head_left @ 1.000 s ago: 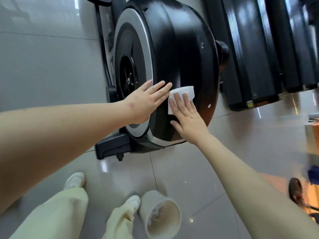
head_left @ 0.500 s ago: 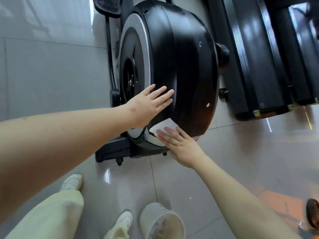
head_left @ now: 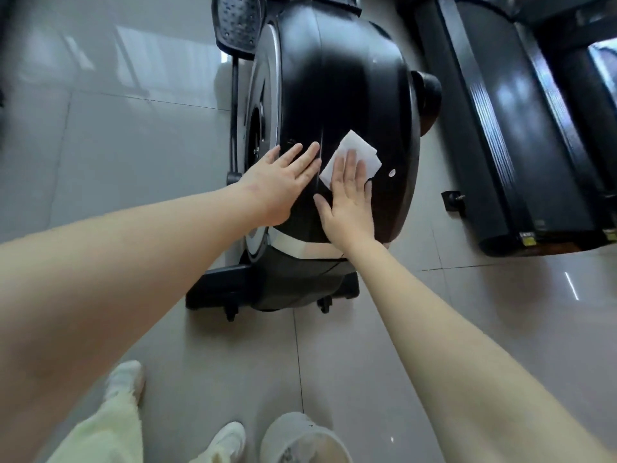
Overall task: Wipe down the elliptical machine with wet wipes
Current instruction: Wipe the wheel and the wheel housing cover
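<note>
Wipe (head_left: 354,149) — flat beneath right hand (head_left: 350,208), jutting past fingertips (head_left: 349,160).

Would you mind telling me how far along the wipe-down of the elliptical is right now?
Done: hard to tell; the glossy housing shows no clear wet streaks. In hand: the right hand presses a wipe flat on the housing, the left hand resting flat beside it. Left, probably: the pedal, the side disc and the base, none under the wipe.

The elliptical (head_left: 347,105) stands upright on the tiled floor, its glossy black rounded housing facing up. A white folded wipe (head_left: 354,152) lies flat against the housing's lower middle.
</note>
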